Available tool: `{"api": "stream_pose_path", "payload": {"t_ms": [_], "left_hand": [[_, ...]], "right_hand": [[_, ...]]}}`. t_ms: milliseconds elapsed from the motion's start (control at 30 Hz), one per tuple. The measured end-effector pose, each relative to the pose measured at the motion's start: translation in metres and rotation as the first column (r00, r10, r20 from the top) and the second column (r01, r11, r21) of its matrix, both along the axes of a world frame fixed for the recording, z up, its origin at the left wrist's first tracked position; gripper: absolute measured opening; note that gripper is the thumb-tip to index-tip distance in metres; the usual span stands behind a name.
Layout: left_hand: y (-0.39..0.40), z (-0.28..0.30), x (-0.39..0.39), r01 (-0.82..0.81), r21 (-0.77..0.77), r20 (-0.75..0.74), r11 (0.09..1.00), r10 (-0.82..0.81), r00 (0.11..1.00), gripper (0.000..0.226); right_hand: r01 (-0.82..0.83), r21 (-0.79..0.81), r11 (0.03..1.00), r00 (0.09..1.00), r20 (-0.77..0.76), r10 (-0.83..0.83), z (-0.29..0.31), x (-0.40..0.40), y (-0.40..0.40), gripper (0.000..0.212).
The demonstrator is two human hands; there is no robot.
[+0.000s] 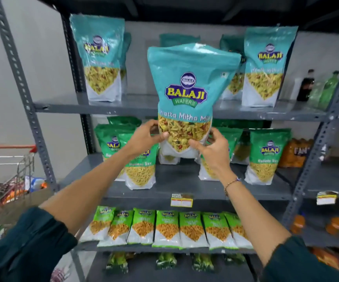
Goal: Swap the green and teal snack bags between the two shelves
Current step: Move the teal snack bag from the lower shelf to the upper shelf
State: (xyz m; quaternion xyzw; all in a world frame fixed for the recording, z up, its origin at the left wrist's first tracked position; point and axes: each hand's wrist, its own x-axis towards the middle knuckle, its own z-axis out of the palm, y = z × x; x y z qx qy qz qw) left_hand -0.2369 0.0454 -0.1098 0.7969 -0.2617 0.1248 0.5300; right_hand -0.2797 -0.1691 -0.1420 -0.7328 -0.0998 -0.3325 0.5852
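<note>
A large teal snack bag point(186, 94) is held upright in front of the shelves, between the upper shelf point(63, 107) and the middle shelf point(174, 186). My left hand point(144, 138) grips its lower left side and my right hand point(211, 147) grips its lower right. More teal bags stand on the upper shelf, one at the left point(101, 58) and one at the right point(266, 66), with others behind. Green snack bags point(140, 165) stand on the middle shelf, another at the right point(266, 155); some are hidden behind the held bag.
A row of small light-green packets point(166, 228) lines the lower shelf. Bottles point(325, 88) stand at the right end of the upper shelf, orange packs point(296, 151) on the neighbouring rack. A shopping cart point(8, 171) is at the left. Slotted steel uprights point(22, 88) frame the shelves.
</note>
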Motion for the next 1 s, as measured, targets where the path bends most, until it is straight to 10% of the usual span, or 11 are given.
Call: {"api": "stream_pose_path", "payload": {"t_ms": [467,1000], "left_hand": [[0.003,0.134,0.091,-0.210,0.105,0.198,0.972,0.186,0.962,0.036],[-0.033,0.130,0.221,-0.290,0.188,0.096,0.938,0.276,0.956,0.045]], "right_hand": [[-0.150,-0.016,0.989,0.988,-0.035,0.149,0.155,0.112,0.001,0.043],[-0.168,0.006,0.986,0.974,-0.151,0.167,0.150,0.243,-0.028,0.053]]}}
